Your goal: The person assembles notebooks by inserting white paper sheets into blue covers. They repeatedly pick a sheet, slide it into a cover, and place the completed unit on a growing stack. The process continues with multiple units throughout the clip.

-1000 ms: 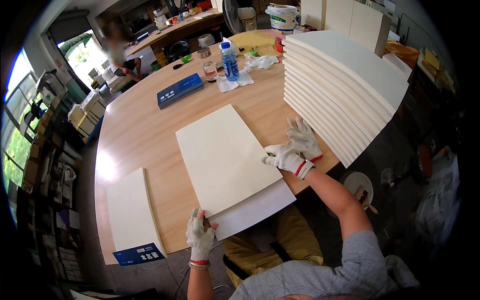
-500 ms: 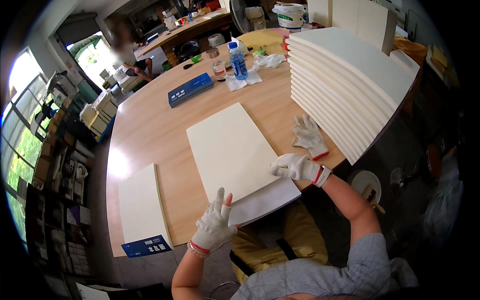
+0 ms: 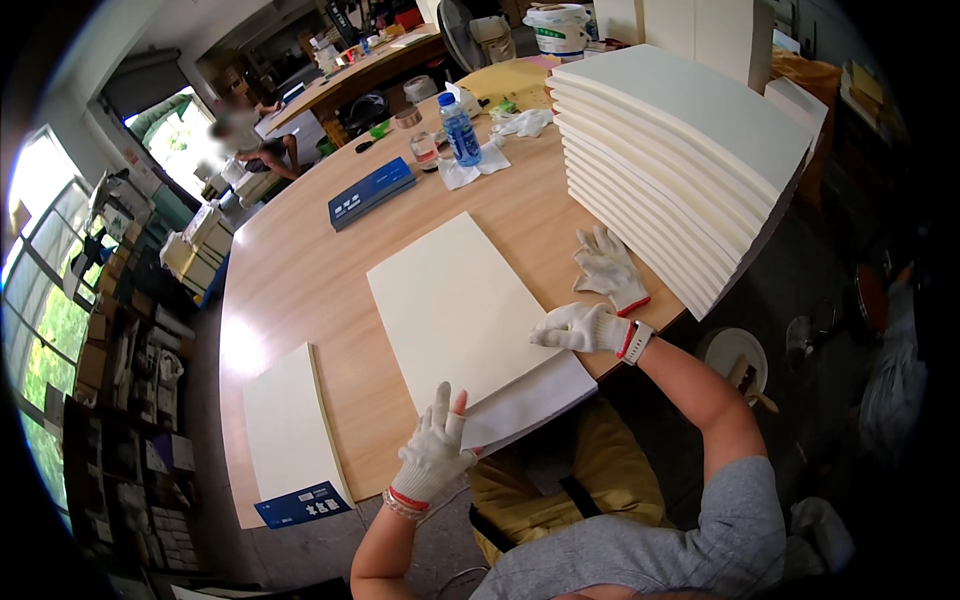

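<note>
bright windows [image 3: 66,325] left, cluttered shelves [image 3: 112,470] beside, grey floor [image 3: 300,550]

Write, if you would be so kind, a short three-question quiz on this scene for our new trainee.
1. True or false: the left hand and the right hand are both gloved.

2. Which of the person's sides wears the white wristband? (a) left (b) right

3. Fill in: the loose glove lies between the cream-topped pile and the tall ____.

Key: 1. True. 2. (b) right. 3. stack.
</note>
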Motion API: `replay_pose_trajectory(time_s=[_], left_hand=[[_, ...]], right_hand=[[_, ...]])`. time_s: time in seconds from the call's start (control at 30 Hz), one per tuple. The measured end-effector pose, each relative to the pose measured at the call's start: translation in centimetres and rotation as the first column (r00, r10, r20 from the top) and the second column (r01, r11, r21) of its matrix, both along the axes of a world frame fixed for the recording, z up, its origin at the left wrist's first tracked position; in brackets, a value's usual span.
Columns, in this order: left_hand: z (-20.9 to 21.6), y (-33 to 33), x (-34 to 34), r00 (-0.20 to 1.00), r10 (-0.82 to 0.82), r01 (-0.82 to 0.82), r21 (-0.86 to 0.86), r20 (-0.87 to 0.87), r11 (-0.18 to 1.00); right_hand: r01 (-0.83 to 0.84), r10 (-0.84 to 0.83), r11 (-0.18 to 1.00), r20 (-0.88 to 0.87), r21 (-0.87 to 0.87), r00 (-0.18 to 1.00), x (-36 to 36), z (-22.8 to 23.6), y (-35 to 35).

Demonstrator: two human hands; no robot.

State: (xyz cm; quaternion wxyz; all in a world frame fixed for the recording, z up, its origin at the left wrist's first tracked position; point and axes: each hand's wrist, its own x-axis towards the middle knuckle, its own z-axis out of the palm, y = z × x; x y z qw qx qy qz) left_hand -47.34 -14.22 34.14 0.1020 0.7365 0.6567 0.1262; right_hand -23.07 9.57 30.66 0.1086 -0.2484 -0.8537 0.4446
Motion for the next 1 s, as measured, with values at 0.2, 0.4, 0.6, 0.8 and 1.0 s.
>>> replay_pose_trajectory(time_s=[0.2, 0.4, 0.6, 0.8, 1.0], left_hand=[[-0.7, -0.1, -0.3, 0.998, -0.012, 0.010, 0.017, 0.062, 1.000], [-2.6, -0.1, 0.0, 0.997, 0.053, -0.059, 0.107, 0.062, 0.992], [-2.0, 0.3, 0.3, 0.968, 0.116, -0.135, 0.075, 0.224, 0.988], [-0.7, 0.6, -0.2, 0.988, 0.128, -0.101, 0.268, -0.085, 0.958], [-0.9, 4.4, -4.5, 0.776, 0.575, -0.511, -0.279, 0.257, 0.813]], right_hand=[[0.019, -0.018, 0.999, 0.027, -0.028, 0.999, -0.1, -0.6, 0.2], [0.049, -0.049, 0.999, -0.025, -0.019, 0.998, -0.1, -0.1, -0.4], [-0.001, -0.001, 0.998, -0.037, -0.056, 0.999, -0.1, 0.2, -0.3], [-0.093, 0.083, 0.981, -0.064, -0.171, 0.994, 0.8, 0.3, 0.9], [0.122, -0.136, 0.988, 0.148, 0.098, 0.980, -0.9, 0.3, -0.9]])
